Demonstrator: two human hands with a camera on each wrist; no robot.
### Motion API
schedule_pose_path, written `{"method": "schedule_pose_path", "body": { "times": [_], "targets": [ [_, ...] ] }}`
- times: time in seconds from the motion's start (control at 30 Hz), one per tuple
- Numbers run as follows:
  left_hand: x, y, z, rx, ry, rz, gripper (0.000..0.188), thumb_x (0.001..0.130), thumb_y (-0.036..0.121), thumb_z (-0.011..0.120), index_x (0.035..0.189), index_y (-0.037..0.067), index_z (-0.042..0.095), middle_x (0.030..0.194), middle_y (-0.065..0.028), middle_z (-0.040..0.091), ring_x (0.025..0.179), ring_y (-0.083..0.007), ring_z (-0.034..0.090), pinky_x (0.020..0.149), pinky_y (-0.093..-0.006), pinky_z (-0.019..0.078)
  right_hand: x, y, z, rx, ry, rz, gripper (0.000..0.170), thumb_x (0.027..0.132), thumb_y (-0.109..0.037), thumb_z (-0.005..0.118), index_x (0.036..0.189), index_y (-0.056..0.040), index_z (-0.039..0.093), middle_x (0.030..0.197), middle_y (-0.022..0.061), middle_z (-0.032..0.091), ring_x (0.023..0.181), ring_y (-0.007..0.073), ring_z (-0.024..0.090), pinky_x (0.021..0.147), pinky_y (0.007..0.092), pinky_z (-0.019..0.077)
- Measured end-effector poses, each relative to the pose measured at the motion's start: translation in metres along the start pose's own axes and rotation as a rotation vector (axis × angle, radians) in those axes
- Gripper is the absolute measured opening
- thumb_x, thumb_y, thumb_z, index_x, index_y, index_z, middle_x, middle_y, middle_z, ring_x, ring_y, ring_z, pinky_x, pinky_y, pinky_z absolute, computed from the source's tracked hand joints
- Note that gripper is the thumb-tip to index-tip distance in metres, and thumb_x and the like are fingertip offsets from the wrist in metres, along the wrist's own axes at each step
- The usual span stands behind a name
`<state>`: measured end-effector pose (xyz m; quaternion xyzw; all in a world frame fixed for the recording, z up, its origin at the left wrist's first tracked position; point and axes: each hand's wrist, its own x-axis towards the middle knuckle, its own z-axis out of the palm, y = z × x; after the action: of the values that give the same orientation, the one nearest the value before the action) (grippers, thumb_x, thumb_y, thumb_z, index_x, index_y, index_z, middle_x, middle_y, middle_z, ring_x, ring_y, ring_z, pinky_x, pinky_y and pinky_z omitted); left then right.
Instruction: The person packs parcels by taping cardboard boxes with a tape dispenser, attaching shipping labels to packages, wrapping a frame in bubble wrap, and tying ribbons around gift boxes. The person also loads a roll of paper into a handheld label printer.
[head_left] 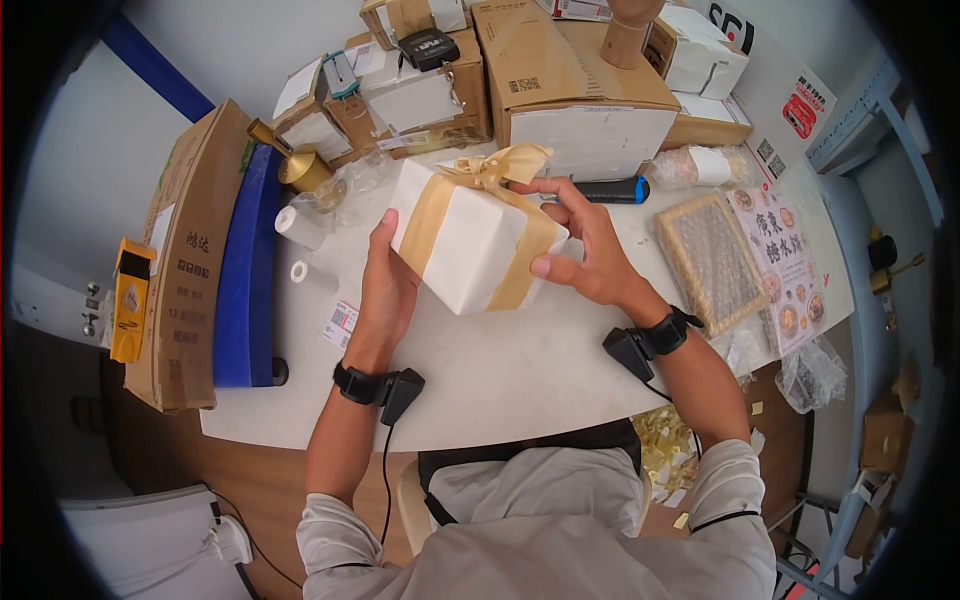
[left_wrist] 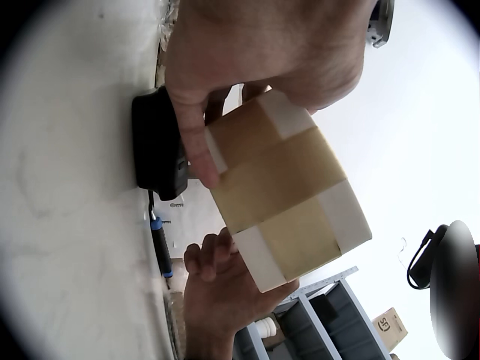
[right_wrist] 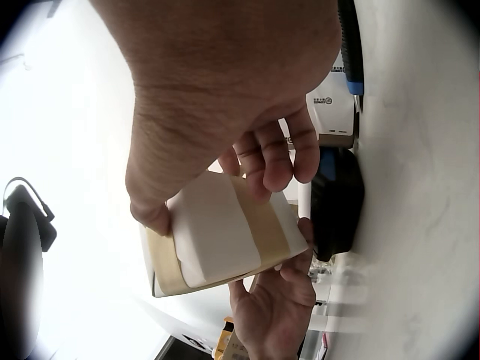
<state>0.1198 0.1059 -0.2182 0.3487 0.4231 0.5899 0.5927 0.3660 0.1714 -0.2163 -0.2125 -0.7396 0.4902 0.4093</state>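
Note:
A white box [head_left: 465,245] with gold ribbon bands and a bow [head_left: 505,165] on top is held tilted above the table. The left hand [head_left: 388,285] grips its left side, thumb on the near edge. On the right side, the right hand [head_left: 590,250] holds it between thumb and fingers, the index near the bow. In the left wrist view the ribbon crosses on the box's underside [left_wrist: 277,180], with the left hand [left_wrist: 262,52] at one end and the right hand [left_wrist: 217,292] beyond. The right wrist view shows the right hand [right_wrist: 232,97] pinching the box [right_wrist: 217,232].
White rolls [head_left: 300,228] and a label [head_left: 341,322] lie on the table's left. Cardboard boxes [head_left: 570,90] line the back. A blue-black tool [head_left: 612,190], a wrapped frame [head_left: 712,262] and a printed sheet [head_left: 780,260] are to the right. A blue panel [head_left: 247,280] stands left.

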Motion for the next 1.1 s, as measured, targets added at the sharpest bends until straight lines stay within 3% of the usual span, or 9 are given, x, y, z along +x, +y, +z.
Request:
{"method": "schedule_pose_path", "body": {
  "times": [0.13, 0.37, 0.43, 0.53, 0.63, 0.8, 0.93, 1.07, 1.1],
  "targets": [
    [0.0, 0.0, 0.002, 0.057, 0.035, 0.009, 0.073, 0.101, 0.059, 0.039, 0.147, 0.002, 0.041, 0.141, -0.0138, 0.055, 0.126, -0.023, 0.057, 0.107, -0.037, 0.0445, 0.0, -0.001, 0.001, 0.012, 0.001, -0.007, 0.073, 0.082, -0.034, 0.077, 0.138, -0.0021, 0.045, 0.072, 0.001, 0.061, 0.064, 0.0062, 0.054, 0.056, 0.0206, 0.0452],
    [0.0, 0.0, -0.001, 0.025, 0.04, 0.022, 0.072, 0.101, 0.058, 0.039, 0.146, 0.002, 0.042, 0.141, -0.0149, 0.055, 0.126, -0.0238, 0.057, 0.107, -0.0374, 0.0441, -0.001, 0.0, 0.0, -0.016, -0.013, -0.004, 0.073, 0.08, -0.031, 0.079, 0.138, -0.0031, 0.046, 0.065, -0.0035, 0.045, 0.06, 0.0052, 0.045, 0.054, 0.0206, 0.0428],
    [-0.001, 0.001, -0.001, -0.042, 0.024, 0.038, 0.067, 0.099, 0.052, 0.048, 0.143, 0.001, 0.044, 0.144, -0.0133, 0.053, 0.134, -0.0224, 0.05, 0.112, -0.0377, 0.0366, -0.001, 0.0, 0.0, -0.021, -0.018, -0.002, 0.073, 0.08, -0.031, 0.08, 0.138, -0.0034, 0.046, 0.065, -0.004, 0.043, 0.059, 0.0052, 0.044, 0.054, 0.0207, 0.0423],
    [0.0, -0.003, -0.008, -0.019, 0.017, 0.008, 0.068, 0.098, 0.051, 0.05, 0.144, 0.001, 0.044, 0.144, -0.013, 0.052, 0.136, -0.0232, 0.048, 0.114, -0.0385, 0.0338, 0.0, 0.0, 0.001, -0.03, -0.014, 0.0, 0.073, 0.079, -0.03, 0.08, 0.138, -0.0037, 0.046, 0.065, -0.0041, 0.043, 0.058, 0.0053, 0.043, 0.054, 0.0206, 0.0421],
    [-0.002, -0.001, -0.005, -0.019, 0.009, 0.008, 0.068, 0.097, 0.05, 0.051, 0.144, 0.001, 0.044, 0.144, -0.0126, 0.053, 0.137, -0.023, 0.047, 0.115, -0.0386, 0.0317, 0.0, 0.001, 0.001, -0.015, -0.007, -0.008, 0.073, 0.079, -0.029, 0.081, 0.138, -0.0039, 0.046, 0.065, -0.0038, 0.044, 0.056, 0.0055, 0.043, 0.054, 0.0203, 0.0419],
    [-0.002, 0.001, -0.004, -0.002, 0.002, 0.073, 0.069, 0.096, 0.048, 0.053, 0.147, 0.001, 0.04, 0.144, -0.0119, 0.052, 0.135, -0.0219, 0.049, 0.112, -0.0381, 0.0373, 0.0, 0.001, 0.001, -0.003, 0.009, 0.018, 0.074, 0.078, -0.032, 0.081, 0.138, -0.0034, 0.046, 0.074, 0.0019, 0.062, 0.054, 0.0063, 0.055, 0.055, 0.0207, 0.0434],
    [-0.005, 0.01, 0.01, 0.101, 0.025, 0.183, 0.069, 0.097, 0.042, 0.054, 0.15, 0.001, 0.035, 0.146, -0.0115, 0.048, 0.134, -0.0215, 0.05, 0.108, -0.0376, 0.0445, -0.001, 0.002, 0.003, -0.03, 0.054, -0.009, 0.075, 0.078, -0.033, 0.081, 0.137, -0.0031, 0.047, 0.077, 0.0036, 0.066, 0.055, 0.0073, 0.059, 0.056, 0.0207, 0.0438],
    [-0.001, 0.007, 0.013, 0.27, 0.036, 0.336, 0.075, 0.097, 0.041, 0.054, 0.155, 0.002, 0.027, 0.15, -0.0128, 0.042, 0.137, -0.0231, 0.046, 0.109, -0.0387, 0.0443, -0.002, -0.006, 0.006, -0.071, 0.112, -0.057, 0.076, 0.076, -0.031, 0.083, 0.136, -0.0029, 0.047, 0.072, 0.002, 0.064, 0.053, 0.0078, 0.058, 0.056, 0.0205, 0.0435],
    [0.0, 0.006, 0.011, 0.219, -0.006, 0.342, 0.085, 0.094, 0.045, 0.06, 0.157, 0.002, 0.022, 0.153, -0.0132, 0.037, 0.14, -0.0245, 0.042, 0.112, -0.0403, 0.0414, -0.002, -0.006, 0.007, -0.074, 0.122, -0.056, 0.076, 0.076, -0.03, 0.084, 0.136, -0.0028, 0.047, 0.071, 0.0015, 0.064, 0.053, 0.008, 0.058, 0.056, 0.0205, 0.0435]
  ]
}}
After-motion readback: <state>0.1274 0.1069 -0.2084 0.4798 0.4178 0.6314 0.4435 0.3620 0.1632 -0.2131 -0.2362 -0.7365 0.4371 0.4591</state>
